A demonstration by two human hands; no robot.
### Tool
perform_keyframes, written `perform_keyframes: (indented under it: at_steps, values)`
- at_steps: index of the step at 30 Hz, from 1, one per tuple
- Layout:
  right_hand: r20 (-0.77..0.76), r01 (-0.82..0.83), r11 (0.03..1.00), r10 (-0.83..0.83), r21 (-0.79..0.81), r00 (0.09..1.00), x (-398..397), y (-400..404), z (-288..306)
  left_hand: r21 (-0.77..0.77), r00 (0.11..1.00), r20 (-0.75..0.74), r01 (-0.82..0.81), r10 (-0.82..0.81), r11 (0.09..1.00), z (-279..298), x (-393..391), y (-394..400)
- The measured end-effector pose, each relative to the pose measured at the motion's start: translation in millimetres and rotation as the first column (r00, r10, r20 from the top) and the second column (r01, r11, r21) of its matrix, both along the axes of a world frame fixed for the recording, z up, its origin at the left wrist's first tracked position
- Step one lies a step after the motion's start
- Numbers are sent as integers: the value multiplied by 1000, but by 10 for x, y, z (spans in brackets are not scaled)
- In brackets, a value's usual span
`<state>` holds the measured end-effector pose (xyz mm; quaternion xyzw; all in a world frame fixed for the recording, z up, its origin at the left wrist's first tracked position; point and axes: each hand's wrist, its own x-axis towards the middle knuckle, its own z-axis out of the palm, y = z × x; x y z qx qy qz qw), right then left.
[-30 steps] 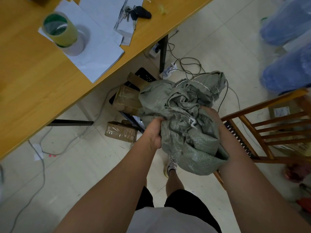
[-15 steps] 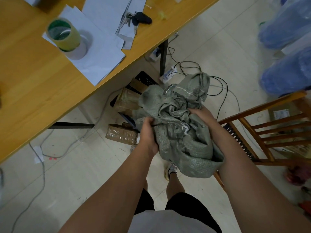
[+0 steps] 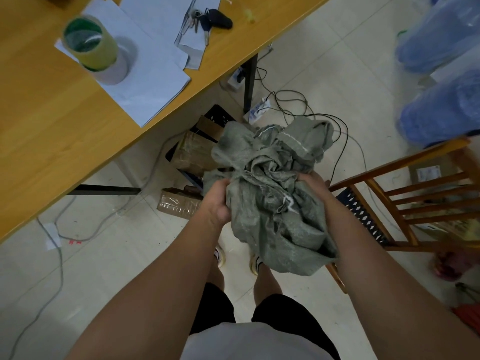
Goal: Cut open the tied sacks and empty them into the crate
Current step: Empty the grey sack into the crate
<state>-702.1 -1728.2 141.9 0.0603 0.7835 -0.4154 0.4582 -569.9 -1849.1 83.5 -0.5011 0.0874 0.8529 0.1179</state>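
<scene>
1. Desk [image 3: 52, 141] of yellow wood fills the upper left; on it stands a roll of tape [image 3: 91, 45] on loose white papers [image 3: 153, 81], with a bunch of keys [image 3: 207, 19] farther right near the desk's edge.
2. Cables [image 3: 59, 255] trail across the pale tiled floor under the desk.
3. Cardboard parcels wrapped in clear tape [image 3: 179, 203] lie on the floor below the desk edge; one lies inside a black crate [image 3: 220, 116], which is mostly hidden behind the sack.
4. Left hand [image 3: 217, 201] grips the crumpled grey-green woven sack [image 3: 272, 198] on its left side, fingers curled into the cloth and buried in its folds, thumb side toward the camera.
5. The sack is bunched into a loose ball held up between both hands, above the person's feet and in front of the crate; a white seam or string shows along its top fold.
6. Right hand [image 3: 315, 185] clasps the sack's right side; its fingers wrap into the fabric and are mostly covered, so how tightly they close cannot be told exactly.
7. A power strip [image 3: 257, 110] with black leads lies on the floor beyond the sack.
8. A wooden chair [image 3: 405, 193] stands at the right, just beside the right forearm.
9. Blue translucent bags [image 3: 441, 74] occupy the upper right corner.
</scene>
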Motion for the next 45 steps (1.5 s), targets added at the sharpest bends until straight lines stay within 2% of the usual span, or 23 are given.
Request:
perform_keyframes:
  at_steps: [2,4,7,9,13,15,17,19,22,26,30,34,38,41,45]
  values:
    - [-69,-11,1000,11,-13,998,45,60,-104,-119,998,30,59,-55,991,67,-53,-36]
    - [-103,-37,999,35,-17,994,88,116,-119,-302,990,102,126,-100,945,99,-84,-43]
    - [-194,-141,987,153,73,969,94,93,-107,-582,950,268,293,-161,759,154,-106,8]
    - [-215,-181,974,208,138,954,83,74,-134,-668,924,330,372,-191,645,189,-118,24]
    - [-292,-256,928,333,271,897,81,52,-130,-714,912,343,409,-224,568,259,-69,36]
    - [-347,-289,892,409,347,844,104,45,-124,-704,925,301,380,-233,600,306,-46,40]
    - [-399,-312,868,462,387,792,138,26,-101,-645,942,217,334,-254,687,336,-27,68]
    - [-451,-316,878,460,360,765,164,-3,-51,-614,958,151,284,-243,736,368,-16,90]
    - [-484,-294,916,394,272,781,175,-15,3,-638,977,109,210,-183,741,445,-22,53]
    - [-511,-230,954,297,190,807,186,-6,12,-715,993,64,118,-104,690,556,-84,36]
    - [-498,-230,957,289,177,818,165,-32,20,-736,990,137,129,-40,665,666,-166,102]
    - [-622,-212,972,226,98,750,142,-6,78,-827,998,61,37,23,561,744,-156,167]
    - [-562,-163,983,181,82,807,165,-7,41,-839,998,63,57,-8,542,771,-167,154]
    - [-646,-149,988,137,35,751,176,8,56,-871,997,68,51,18,489,814,-163,163]
    - [-590,-146,988,146,48,794,211,-26,45,-867,995,100,74,28,493,804,-173,128]
